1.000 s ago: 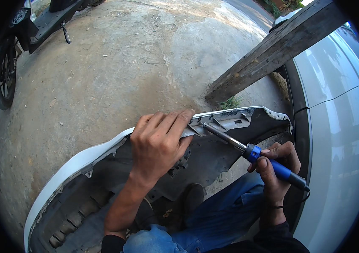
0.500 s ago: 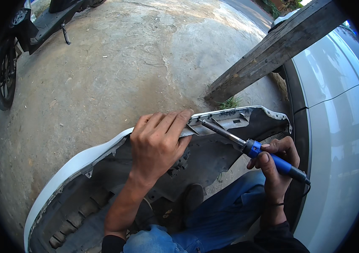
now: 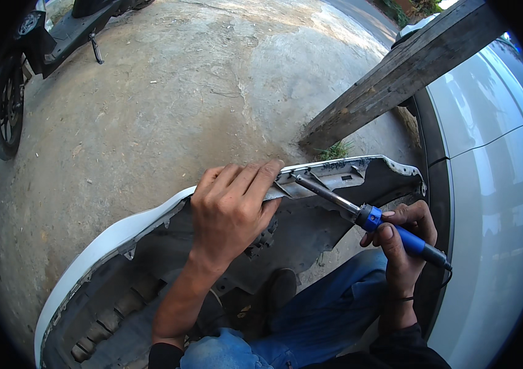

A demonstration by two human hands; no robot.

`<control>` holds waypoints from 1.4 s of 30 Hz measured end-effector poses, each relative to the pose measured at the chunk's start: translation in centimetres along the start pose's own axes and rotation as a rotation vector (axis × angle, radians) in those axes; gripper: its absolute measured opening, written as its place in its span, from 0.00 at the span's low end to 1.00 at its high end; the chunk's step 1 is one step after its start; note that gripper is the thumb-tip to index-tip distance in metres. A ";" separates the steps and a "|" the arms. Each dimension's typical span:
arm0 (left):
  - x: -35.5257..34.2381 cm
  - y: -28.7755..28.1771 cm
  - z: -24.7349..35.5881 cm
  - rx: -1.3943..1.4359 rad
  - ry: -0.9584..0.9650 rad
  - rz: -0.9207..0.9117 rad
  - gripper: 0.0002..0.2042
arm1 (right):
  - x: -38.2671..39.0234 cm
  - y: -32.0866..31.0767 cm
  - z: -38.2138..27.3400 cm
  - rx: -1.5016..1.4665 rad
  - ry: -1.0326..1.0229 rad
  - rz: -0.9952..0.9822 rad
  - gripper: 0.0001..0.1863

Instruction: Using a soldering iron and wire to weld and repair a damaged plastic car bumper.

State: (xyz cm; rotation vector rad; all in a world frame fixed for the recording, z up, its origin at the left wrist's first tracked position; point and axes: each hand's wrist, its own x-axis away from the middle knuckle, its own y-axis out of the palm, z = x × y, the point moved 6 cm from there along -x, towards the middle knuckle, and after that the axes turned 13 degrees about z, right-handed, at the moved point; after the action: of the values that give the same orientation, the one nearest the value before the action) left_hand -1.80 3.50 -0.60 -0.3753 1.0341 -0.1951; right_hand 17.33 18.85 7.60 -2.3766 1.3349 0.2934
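Got dark scooter [image 3: 77, 44] far up-left of left hand [image 3: 228, 206], on concrete ground [image 3: 169, 111]. Got white bumper panel [image 3: 114, 230] curving from low-left of left hand, through its grip, to just above right hand [image 3: 400, 263], dark on inner face. Gripping panel's top edge with left hand: fingers over white outer side, thumb on inner side. See dark shoe [image 3: 282, 288] and blue jeans [image 3: 335, 298] low down between hands. See blue-handled soldering iron [image 3: 369, 216] slanting up-left out of right hand, with metal tip on or just over ribbed inner edge of panel, just right of left fingertips; can't tell contact. See wooden post [image 3: 384, 80] rising up-right from beyond panel, above and between hands, with grass tuft [image 3: 337, 149] at foot. Pinching iron's handle between thumb and fingers of right hand, dark band [image 3: 405, 299] on wrist. Got white car [image 3: 489, 184] just right of right hand.
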 end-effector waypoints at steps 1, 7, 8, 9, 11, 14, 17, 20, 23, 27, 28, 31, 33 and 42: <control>0.0 0.0 0.0 -0.002 -0.001 -0.003 0.25 | 0.0 0.0 0.0 0.001 -0.003 0.007 0.17; 0.1 0.0 -0.1 0.004 -0.007 -0.003 0.25 | 0.0 -0.1 -0.2 -0.009 0.019 0.035 0.17; 0.1 0.0 -0.1 0.003 -0.007 -0.003 0.25 | 0.0 -0.1 -0.1 -0.009 0.019 0.035 0.17; 0.1 0.0 -0.1 0.000 -0.004 -0.002 0.25 | 0.0 -0.1 -0.1 -0.008 0.022 0.033 0.18; 0.0 0.0 0.0 -0.004 -0.001 -0.001 0.25 | 0.0 -0.1 0.0 -0.007 0.024 0.031 0.18; 0.1 0.0 0.0 0.000 -0.004 0.001 0.25 | 0.0 0.0 0.0 0.002 0.011 0.029 0.18; 0.1 0.0 0.0 -0.007 0.000 -0.004 0.25 | -0.1 0.1 0.1 0.007 0.009 0.010 0.18; 0.1 0.0 -0.1 -0.005 -0.002 -0.005 0.25 | -0.1 0.0 0.1 -0.012 0.016 0.033 0.18; 0.0 0.0 -0.1 -0.005 0.001 -0.004 0.25 | -0.1 -0.1 0.1 0.003 0.021 0.029 0.18; 0.1 0.0 -0.1 -0.005 0.001 0.001 0.25 | -0.1 -0.1 0.1 0.007 0.022 0.024 0.18; 0.0 0.0 -0.1 -0.005 -0.001 0.001 0.25 | -0.1 -0.1 0.0 0.009 0.019 0.024 0.18; 0.0 0.0 0.0 -0.002 -0.004 -0.001 0.24 | -0.1 -0.1 0.1 0.011 0.008 0.024 0.18; 0.0 0.0 0.0 -0.008 0.001 0.002 0.24 | -0.1 -0.1 0.0 0.007 0.007 0.023 0.18; 0.0 0.0 0.0 -0.011 0.006 0.014 0.23 | -0.1 -0.1 0.0 -0.001 -0.013 0.009 0.16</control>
State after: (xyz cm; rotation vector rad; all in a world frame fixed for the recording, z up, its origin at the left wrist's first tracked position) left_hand -1.80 3.47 -0.58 -0.3779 1.0442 -0.1785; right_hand 17.35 18.92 7.64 -2.3663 1.3394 0.3120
